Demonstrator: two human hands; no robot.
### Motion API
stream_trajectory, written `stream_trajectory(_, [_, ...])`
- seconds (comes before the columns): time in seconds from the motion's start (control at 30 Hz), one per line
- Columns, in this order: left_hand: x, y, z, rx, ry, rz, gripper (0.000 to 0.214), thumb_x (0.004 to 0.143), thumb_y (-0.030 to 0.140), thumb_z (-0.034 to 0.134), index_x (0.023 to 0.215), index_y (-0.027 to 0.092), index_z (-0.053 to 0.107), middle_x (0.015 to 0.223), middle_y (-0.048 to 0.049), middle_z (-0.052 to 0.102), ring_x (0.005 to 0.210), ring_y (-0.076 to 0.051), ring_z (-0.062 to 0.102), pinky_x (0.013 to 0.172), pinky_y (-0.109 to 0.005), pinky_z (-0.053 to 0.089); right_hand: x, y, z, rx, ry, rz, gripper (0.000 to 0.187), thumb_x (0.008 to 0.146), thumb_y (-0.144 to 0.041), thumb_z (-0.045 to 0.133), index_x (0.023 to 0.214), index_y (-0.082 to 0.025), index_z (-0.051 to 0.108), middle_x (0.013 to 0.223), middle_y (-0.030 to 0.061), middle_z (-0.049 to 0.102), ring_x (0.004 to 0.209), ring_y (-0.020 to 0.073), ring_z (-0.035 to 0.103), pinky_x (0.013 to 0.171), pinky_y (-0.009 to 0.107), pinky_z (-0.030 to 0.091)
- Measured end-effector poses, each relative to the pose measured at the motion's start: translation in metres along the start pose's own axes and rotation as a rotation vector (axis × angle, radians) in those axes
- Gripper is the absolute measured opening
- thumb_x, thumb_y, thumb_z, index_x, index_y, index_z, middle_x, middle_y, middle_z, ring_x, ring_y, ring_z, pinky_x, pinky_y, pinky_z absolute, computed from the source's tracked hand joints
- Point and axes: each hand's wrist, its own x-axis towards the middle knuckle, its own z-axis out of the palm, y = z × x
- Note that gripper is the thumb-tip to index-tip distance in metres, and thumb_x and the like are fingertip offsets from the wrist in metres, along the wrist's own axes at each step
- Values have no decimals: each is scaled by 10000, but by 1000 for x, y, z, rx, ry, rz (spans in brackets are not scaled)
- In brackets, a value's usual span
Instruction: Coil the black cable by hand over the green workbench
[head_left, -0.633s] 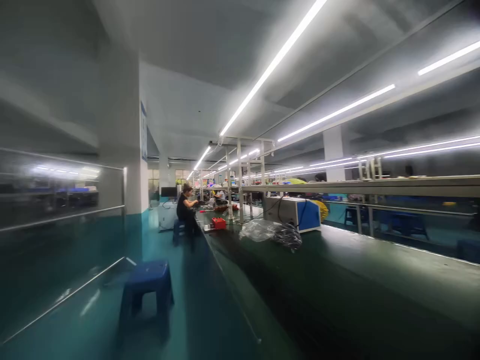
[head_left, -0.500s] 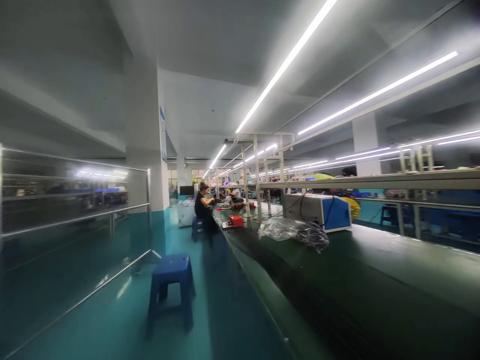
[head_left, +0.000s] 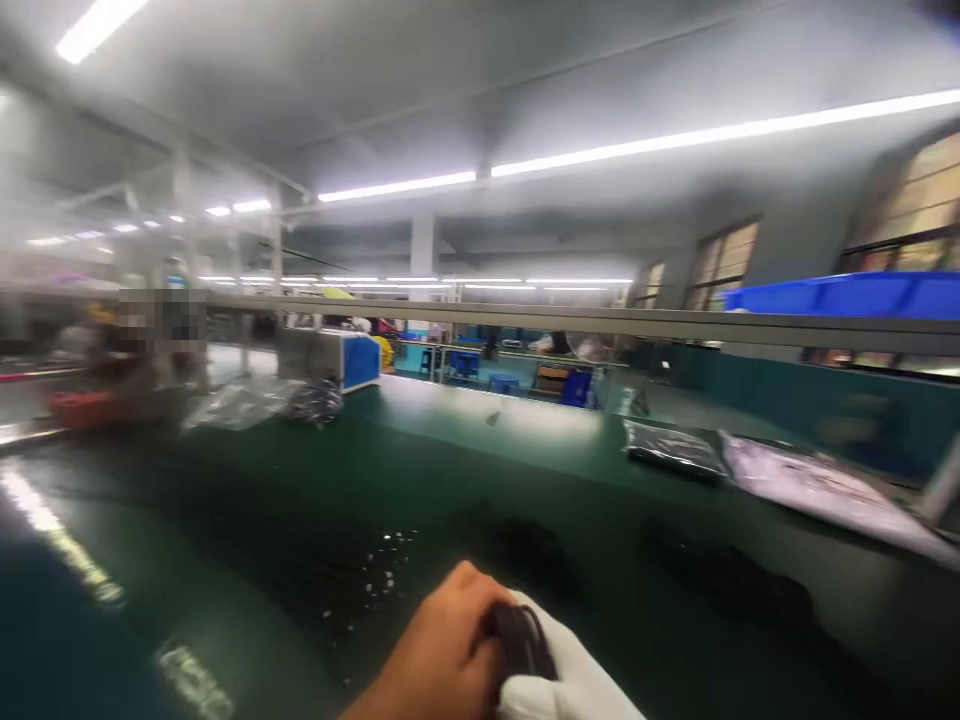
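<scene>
- Two hands meet at the near edge of the green bench [head_left: 450, 450]: a bare left hand [head_left: 439, 655] and a white-gloved right hand [head_left: 566, 680].
- Both close around one small dark object [head_left: 521, 640].
- Beyond lie two flat bags [head_left: 675, 447] and one blue-ended box [head_left: 330, 355].

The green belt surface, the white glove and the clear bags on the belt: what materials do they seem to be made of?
The long green belt surface looks like smooth rubber or PVC with a semi-gloss finish, since it mirrors the ceiling lights. The white glove looks like soft matte fabric, probably cotton. The clear crumpled bags look like thin glossy plastic film; blur leaves this uncertain.
</scene>
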Motion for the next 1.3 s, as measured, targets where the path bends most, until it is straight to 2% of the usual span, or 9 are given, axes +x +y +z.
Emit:
stream_trajectory(0.13, [0, -14, -3, -109, -49, -125, 303, 737, 109, 490, 1012, 202, 576, 762, 23, 616, 677, -131, 556, 584, -205, 394, -2, 3, -12, 102, 14, -4, 477, 626, -429, 789, 932, -110, 610, 755, 44, 610, 655, 173, 605, 589, 277, 487])
stream_trajectory(0.27, [6, -24, 3, -101, 2, -226, 218, 719, 143, 516, 914, 208, 589, 668, 48, 589, 610, -123, 538, 526, -199, 367, -6, 5, -6, 328, -23, 50, 446, 680, -442, 766, 929, -112, 598, 840, 59, 586, 655, 135, 604, 567, 219, 460])
stream_trajectory(0.37, [13, -29, 10, -131, -1, -264, 273, 658, 118, 514, 904, 216, 579, 618, 70, 562, 549, -110, 518, 489, -188, 357, -10, 6, -2, 446, 27, 104, 443, 698, -434, 770, 959, -122, 595, 831, 46, 558, 691, 144, 603, 565, 214, 442])
stream_trajectory(0.53, [18, -29, 10, 13, -24, -294, 189, 653, 136, 484, 798, 208, 582, 583, 56, 575, 502, -109, 522, 432, -181, 323, -8, 15, 1, 442, 83, 100, 468, 722, -401, 758, 1050, -111, 594, 816, 83, 597, 740, 167, 587, 588, 232, 417])
stream_trajectory(0.63, [20, -30, 6, -63, -81, -355, 114, 635, 147, 493, 729, 201, 532, 541, 60, 552, 441, -111, 524, 377, -174, 330, -2, 20, 0, 430, 15, 43, 432, 717, -404, 755, 992, -99, 619, 875, 93, 574, 702, 123, 530, 561, 208, 412])
stream_trajectory(0.8, [19, -31, 5, -240, -134, -448, 255, 574, 79, 447, 795, 206, 465, 512, 100, 503, 354, -99, 478, 328, -182, 385, 5, 24, 2, 397, 8, 60, 405, 663, -399, 793, 865, -93, 622, 780, 54, 520, 663, 114, 481, 525, 203, 386])
stream_trajectory(0.93, [20, -36, 9, -124, -118, -414, 201, 584, 82, 454, 739, 209, 466, 488, 97, 490, 355, -90, 456, 319, -159, 320, 6, 29, 8, 499, 9, 58, 393, 638, -374, 812, 820, -101, 594, 755, 37, 494, 615, 87, 435, 501, 184, 314])
stream_trajectory(1.13, [14, -41, 1, -54, -221, -390, 176, 630, 136, 467, 785, 219, 468, 451, 98, 497, 377, -109, 454, 354, -175, 289, 2, 26, 10, 433, 86, 192, 368, 637, -324, 808, 822, -99, 583, 722, 37, 538, 615, 114, 525, 559, 218, 414])
stream_trajectory(1.3, [10, -27, -3, 335, -83, -189, 343, 640, 49, 489, 879, 238, 646, 691, 36, 574, 596, -125, 520, 515, -209, 306, 3, 23, 8, 373, 116, 225, 401, 605, -339, 817, 833, -127, 565, 698, 13, 548, 631, 145, 578, 562, 232, 434])
